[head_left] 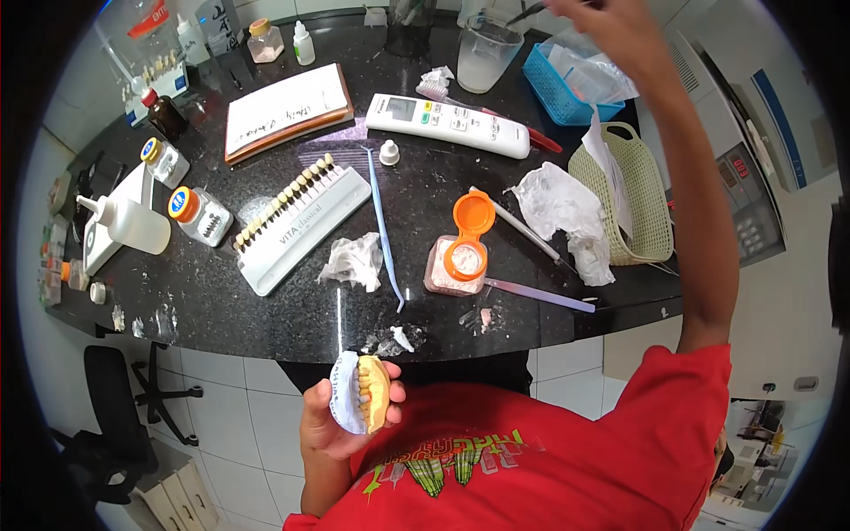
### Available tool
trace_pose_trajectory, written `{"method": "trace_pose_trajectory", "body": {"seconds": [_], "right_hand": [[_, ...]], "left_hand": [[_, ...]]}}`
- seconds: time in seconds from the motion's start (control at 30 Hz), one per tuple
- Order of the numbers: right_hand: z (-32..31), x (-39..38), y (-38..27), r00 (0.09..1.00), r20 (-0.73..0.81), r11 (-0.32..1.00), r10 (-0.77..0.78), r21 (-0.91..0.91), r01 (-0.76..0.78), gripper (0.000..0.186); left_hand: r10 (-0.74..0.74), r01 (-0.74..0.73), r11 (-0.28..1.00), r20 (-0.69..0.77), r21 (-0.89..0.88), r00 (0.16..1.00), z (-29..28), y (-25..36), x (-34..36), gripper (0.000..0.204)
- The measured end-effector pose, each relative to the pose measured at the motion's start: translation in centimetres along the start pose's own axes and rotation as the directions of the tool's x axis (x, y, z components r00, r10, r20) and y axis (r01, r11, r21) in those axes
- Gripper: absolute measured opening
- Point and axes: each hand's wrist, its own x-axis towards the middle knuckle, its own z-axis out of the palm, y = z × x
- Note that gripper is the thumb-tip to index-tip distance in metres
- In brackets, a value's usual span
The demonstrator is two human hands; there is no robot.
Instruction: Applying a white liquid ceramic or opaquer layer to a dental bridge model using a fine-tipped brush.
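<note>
One dental cast in left hand; right hand raised.

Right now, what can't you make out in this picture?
- Right hand: blurred and cut off by the top edge of the head view; whether it holds anything is unclear.
- Dental model in the left hand: its underside is hidden by the fingers.
- Plastic cup: contents too cloudy to tell.

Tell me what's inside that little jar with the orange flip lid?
The jar with the orange flip lid stands open on the black counter, with pale pinkish powder inside. How deep it goes cannot be seen.
</note>
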Motion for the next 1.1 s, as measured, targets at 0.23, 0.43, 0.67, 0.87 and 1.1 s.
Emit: {"method": "trace_pose_trajectory", "body": {"seconds": [0.23, 0.43, 0.67, 0.87, 1.1], "right_hand": [[4.6, 2.2, 0.3, 0.952, 0.301, 0.984, -0.051, -0.147, 0.1, 0.029], [-2.4, -3.3, -4.2, 0.996, -0.061, 0.998, -0.06, -0.032, 0.058, 0.026], [-0.9, -17.9, -5.3, 0.999, 0.035, 0.996, -0.025, 0.091, 0.022, 0.01], [1.3, -21.8, -4.1, 0.988, -0.105, 0.993, 0.109, 0.048, -0.104, 0.011], [0.5, -23.0, -5.0, 0.947, -0.316, 0.952, 0.06, 0.302, 0.041, 0.014]], "left_hand": [[-0.013, 0.011, 1.0, -0.058, -0.026, 0.998, 0.1, 0.1, 0.0, 0.076], [-0.038, 0.035, 0.999, -0.06, -0.04, 0.998, 0.3, 0.4, 0.4, 0.078], [0.03, -0.033, 0.999, -0.09, -0.024, 0.995, 0.4, 0.2, -0.4, 0.079], [0.01, -0.009, 1.0, -0.053, 0.025, 0.999, 0.5, 0.3, 0.5, 0.078], [0.089, -0.088, 0.996, -0.054, 0.011, 0.995, 0.8, -0.2, -0.2, 0.077]]}}
